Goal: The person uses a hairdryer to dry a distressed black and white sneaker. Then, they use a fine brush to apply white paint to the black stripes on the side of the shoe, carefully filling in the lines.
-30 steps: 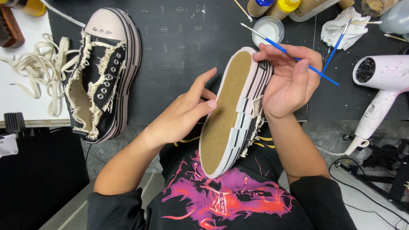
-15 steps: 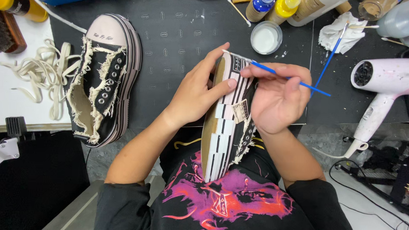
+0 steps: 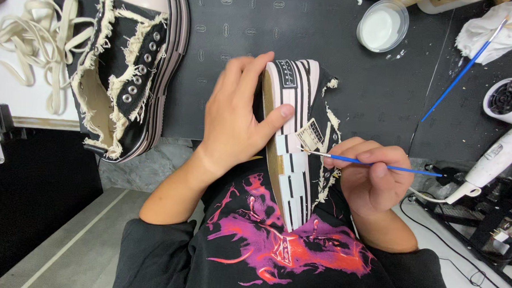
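Cream laces (image 3: 29, 45) lie loose at the far left on a white sheet, and just beside them we see a black frayed sneaker (image 3: 128, 71) resting on the dark mat (image 3: 237, 35) that covers the bench. Near the middle, our left hand (image 3: 240, 121) grips a second shoe (image 3: 295, 145), stood on edge with its heel end against the black printed shirt (image 3: 275, 247); the fingers are wrapped over the sole side and the thumb is pressed flat on the striped black-and-white sidewall. Just right of that, our right hand (image 3: 368, 176) is pinched shut around a thin blue brush (image 3: 374, 163), whose pale tip touches the sidewall beside a small square tag. Up on the mat, well apart from both hands, a round dish (image 3: 383, 24) holds white liquid, with a few white specks spattered beside it. Further right a second blue brush (image 3: 463, 69) lies slanted on the mat, its head end on a crumpled white cloth (image 3: 487, 33). At the far right edge a white hair dryer (image 3: 506, 130) lies on the bench, its cord trailing down toward the floor.
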